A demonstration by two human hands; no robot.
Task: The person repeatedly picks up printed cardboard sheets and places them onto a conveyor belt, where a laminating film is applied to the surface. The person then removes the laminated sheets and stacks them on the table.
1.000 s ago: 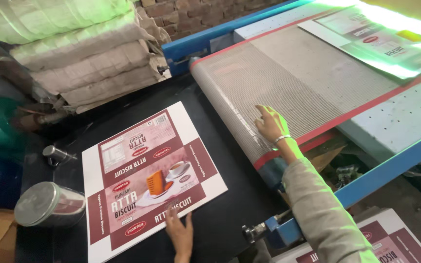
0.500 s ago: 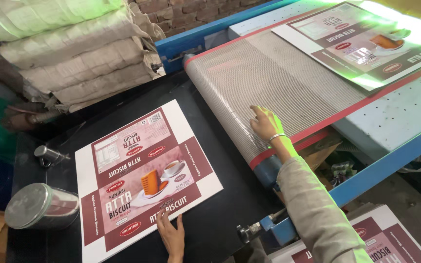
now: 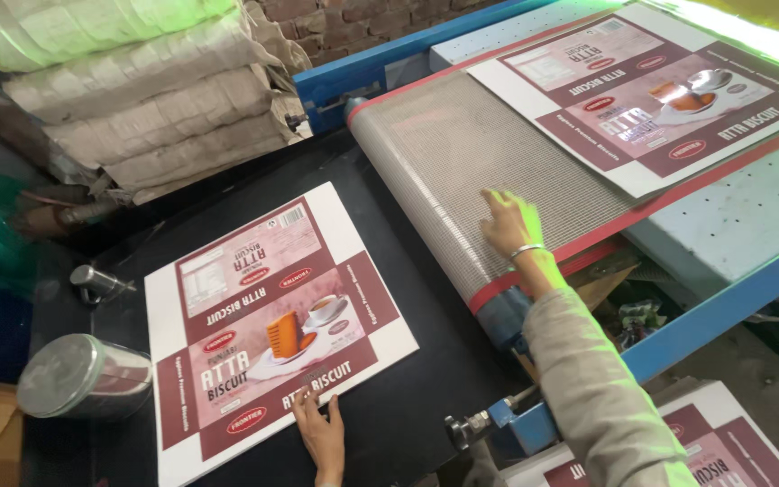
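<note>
Low in the middle of the frame, the left hand (image 3: 322, 433) is lying flat, fingers spread and pressing on the near edge of a white-bordered printed carton sheet in maroon and pink (image 3: 272, 325), which is lying flat on the black tabletop (image 3: 426, 397) in the lower left half of the picture. Nothing is being gripped; the palm is only resting on the card.

Right of centre, the right hand (image 3: 514, 225) is resting open on the grey mesh conveyor belt (image 3: 462, 153), fingers stretched out loosely and holding nothing (a thin metal bangle is sitting on the wrist). In the upper right, a second printed carton sheet of the same design (image 3: 651, 99) is lying on the belt, well apart from that hand.

At the left edge a shiny steel cylindrical tin (image 3: 83, 377) is lying on its side near the first sheet. A stack of pale wrapped bundles (image 3: 137, 99) is filling the upper left.
</note>
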